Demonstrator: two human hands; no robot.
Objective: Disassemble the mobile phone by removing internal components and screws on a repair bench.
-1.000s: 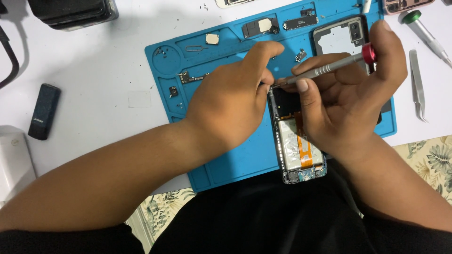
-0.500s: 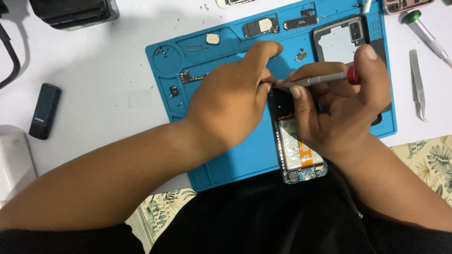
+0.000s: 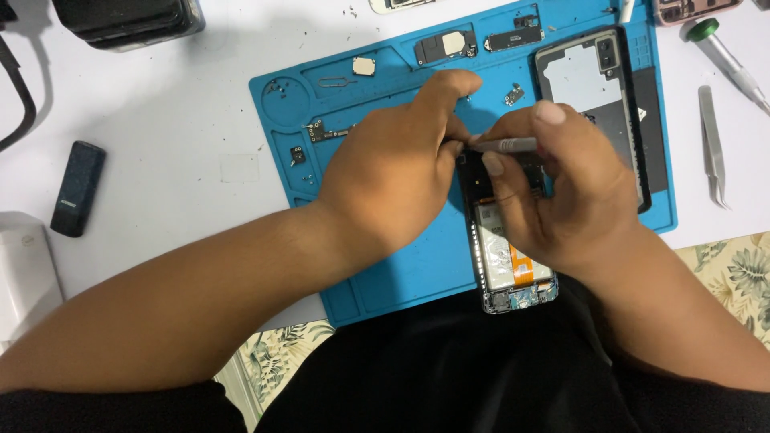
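Note:
An opened phone (image 3: 507, 256) with its battery and boards exposed lies on a blue repair mat (image 3: 401, 265). My left hand (image 3: 397, 164) rests on the mat and presses against the phone's top left corner. My right hand (image 3: 565, 188) covers the phone's upper half and pinches a slim metal screwdriver (image 3: 505, 145), held nearly flat with its tip toward the left fingers. The tip and the phone's top end are hidden by my fingers.
The phone's back cover (image 3: 597, 96) lies on the mat at the right. Small removed parts (image 3: 449, 44) and screws sit along the mat's top. Tweezers (image 3: 712, 144) and a green-capped screwdriver (image 3: 722, 52) lie right of the mat. A small dark device (image 3: 77, 188) lies at left.
My right hand has rolled over the phone, bringing the screwdriver flatter and hiding its red cap. The left hand has stayed at the phone's corner.

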